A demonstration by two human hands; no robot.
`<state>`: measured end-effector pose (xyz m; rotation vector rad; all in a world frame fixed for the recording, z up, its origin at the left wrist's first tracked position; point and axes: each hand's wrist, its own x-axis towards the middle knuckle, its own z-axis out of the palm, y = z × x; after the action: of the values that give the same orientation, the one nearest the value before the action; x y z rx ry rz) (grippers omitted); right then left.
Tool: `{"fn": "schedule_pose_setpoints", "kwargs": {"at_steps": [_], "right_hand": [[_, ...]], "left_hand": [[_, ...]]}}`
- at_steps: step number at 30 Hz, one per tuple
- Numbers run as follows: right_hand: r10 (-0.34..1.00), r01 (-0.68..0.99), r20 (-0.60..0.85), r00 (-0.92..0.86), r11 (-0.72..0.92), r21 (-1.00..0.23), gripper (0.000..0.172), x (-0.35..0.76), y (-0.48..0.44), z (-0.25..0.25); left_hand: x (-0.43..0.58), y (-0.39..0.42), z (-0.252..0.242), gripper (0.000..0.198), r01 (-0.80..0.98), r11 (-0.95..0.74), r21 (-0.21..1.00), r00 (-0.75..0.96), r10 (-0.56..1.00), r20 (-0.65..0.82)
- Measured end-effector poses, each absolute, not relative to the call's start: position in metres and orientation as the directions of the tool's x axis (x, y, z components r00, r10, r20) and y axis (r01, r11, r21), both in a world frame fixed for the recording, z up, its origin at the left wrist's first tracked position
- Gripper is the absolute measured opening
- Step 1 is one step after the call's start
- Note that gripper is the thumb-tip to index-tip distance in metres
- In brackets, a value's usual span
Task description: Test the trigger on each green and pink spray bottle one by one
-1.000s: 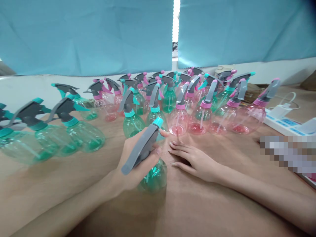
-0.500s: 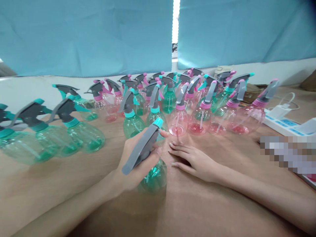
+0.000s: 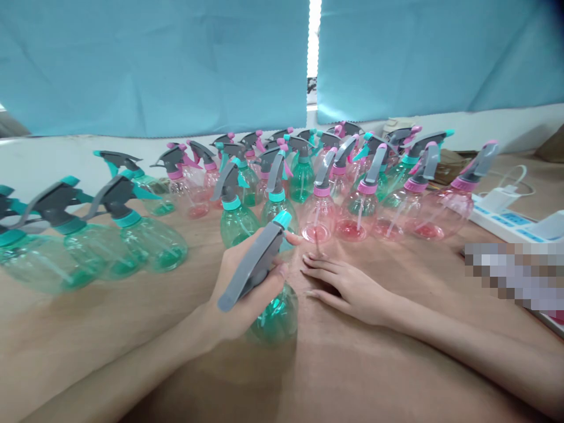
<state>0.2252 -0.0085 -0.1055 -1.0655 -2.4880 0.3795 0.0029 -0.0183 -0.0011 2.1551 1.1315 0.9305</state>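
My left hand [image 3: 247, 288] is closed around the neck of a green spray bottle [image 3: 277, 320] with a grey and turquoise trigger head, near the middle of the table. The fingers hide its collar and part of the trigger. My right hand [image 3: 341, 282] lies flat on the wooden table [image 3: 361, 364] just right of that bottle, fingers stretched out and holding nothing. Its fingertips are close to a pink spray bottle [image 3: 318, 214] standing behind. Another green spray bottle [image 3: 238, 220] stands beyond my left hand.
Several green spray bottles [image 3: 154, 244] stand at the left. Pink and green ones fill the back, out to a pink spray bottle [image 3: 449, 205] at the right. A white power strip [image 3: 497, 220] with a plugged-in charger lies at the right. Blue curtains [image 3: 154, 64] hang behind.
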Motion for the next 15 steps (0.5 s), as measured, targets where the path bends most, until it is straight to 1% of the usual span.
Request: {"fn": "schedule_pose_setpoints", "kwargs": {"at_steps": [4,15], "right_hand": [[0.734,0.624,0.262,-0.627,0.674,-0.396,0.049,0.2254,-0.0083,-0.1057],[0.731,0.624,0.261,-0.630,0.677,-0.390,0.050,0.2253,-0.0082,-0.1059]], "left_hand": [[0.0026,-0.0180,-0.0021,0.027,0.448,-0.462,0.765,0.423,0.864,0.274],[0.0033,-0.0180,-0.0014,0.027,0.448,-0.450,0.773,0.408,0.872,0.272]]}}
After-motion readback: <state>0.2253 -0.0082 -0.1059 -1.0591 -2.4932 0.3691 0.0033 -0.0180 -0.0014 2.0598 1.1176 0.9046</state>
